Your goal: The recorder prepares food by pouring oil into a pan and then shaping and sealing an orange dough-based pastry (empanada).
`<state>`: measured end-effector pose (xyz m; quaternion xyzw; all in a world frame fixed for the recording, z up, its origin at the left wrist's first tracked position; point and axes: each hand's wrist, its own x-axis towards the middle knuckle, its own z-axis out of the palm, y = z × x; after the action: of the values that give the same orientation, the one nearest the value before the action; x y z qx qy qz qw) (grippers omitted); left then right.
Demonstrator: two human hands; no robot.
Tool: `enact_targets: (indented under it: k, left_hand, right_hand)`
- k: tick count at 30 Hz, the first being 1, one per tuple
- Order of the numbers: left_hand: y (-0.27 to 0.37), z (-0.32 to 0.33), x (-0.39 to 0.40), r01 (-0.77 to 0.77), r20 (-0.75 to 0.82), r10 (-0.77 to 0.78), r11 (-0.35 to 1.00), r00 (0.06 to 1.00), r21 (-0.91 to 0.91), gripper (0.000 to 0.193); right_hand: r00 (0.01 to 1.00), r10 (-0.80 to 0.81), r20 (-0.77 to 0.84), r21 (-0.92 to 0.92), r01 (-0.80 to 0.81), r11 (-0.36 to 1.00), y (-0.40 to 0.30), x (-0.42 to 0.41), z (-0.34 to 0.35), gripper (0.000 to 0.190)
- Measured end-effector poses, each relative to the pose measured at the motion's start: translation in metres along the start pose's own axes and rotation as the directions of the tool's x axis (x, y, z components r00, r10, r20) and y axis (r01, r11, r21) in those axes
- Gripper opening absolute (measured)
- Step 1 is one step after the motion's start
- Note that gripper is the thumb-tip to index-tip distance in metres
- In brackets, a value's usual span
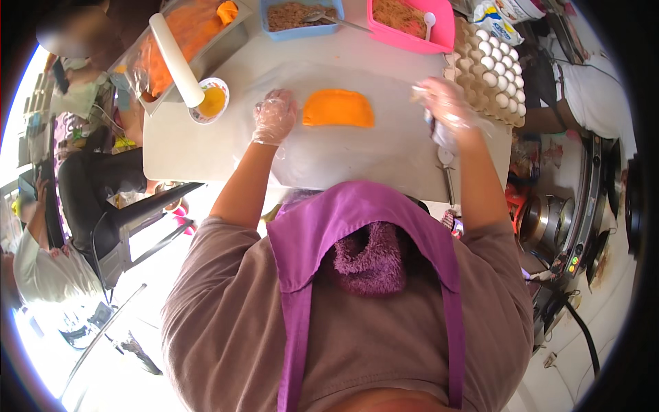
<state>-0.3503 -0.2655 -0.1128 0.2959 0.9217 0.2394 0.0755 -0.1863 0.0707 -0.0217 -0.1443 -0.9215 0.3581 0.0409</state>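
Note:
A flat piece of orange dough (338, 108), rounded at its top corners, lies on a clear plastic sheet (329, 159) spread over the table. My left hand (275, 117), in a transparent plastic glove, rests on the sheet just left of the dough. Its fingers look curled, and whether they grip anything is unclear. To the right, apart from the dough, my gloved right hand (444, 103) is blurred by motion. Something whitish shows beneath it, too smeared to name. Below that hand a wheel cutter (447, 172) lies near the table's right front.
A metal tray of orange dough (170, 54) under plastic holds a white rolling pin (176, 61); beside it is a bowl of yellow liquid (212, 101). A blue tub (301, 33) and pink tub (412, 46) contain fillings and spoons. Egg cartons (463, 77) line the right side.

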Motion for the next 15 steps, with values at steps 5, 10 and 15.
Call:
enact_targets:
  k: [5, 10, 15]
  left_hand:
    - [-0.018, 0.011, -0.013, 0.007, -0.091, 0.013, 0.975, 0.996, 0.224, 0.039]
    - [-0.013, 0.004, -0.014, 0.044, -0.04, -0.039, 0.99, 0.998, 0.136, 0.042]
    - [-0.013, 0.001, -0.014, 0.04, -0.054, -0.035, 0.995, 0.998, 0.088, 0.042]
  right_hand:
    - [0.974, -0.188, 0.129, -0.357, 0.222, 0.907, -0.042, 0.084, 0.099, 0.024]
    - [0.971, -0.134, 0.197, 0.087, 0.119, 0.989, -0.052, 0.123, 0.168, 0.04]
    - [0.906, -0.251, 0.34, 0.311, 0.144, 0.94, -0.005, 0.146, 0.152, 0.048]
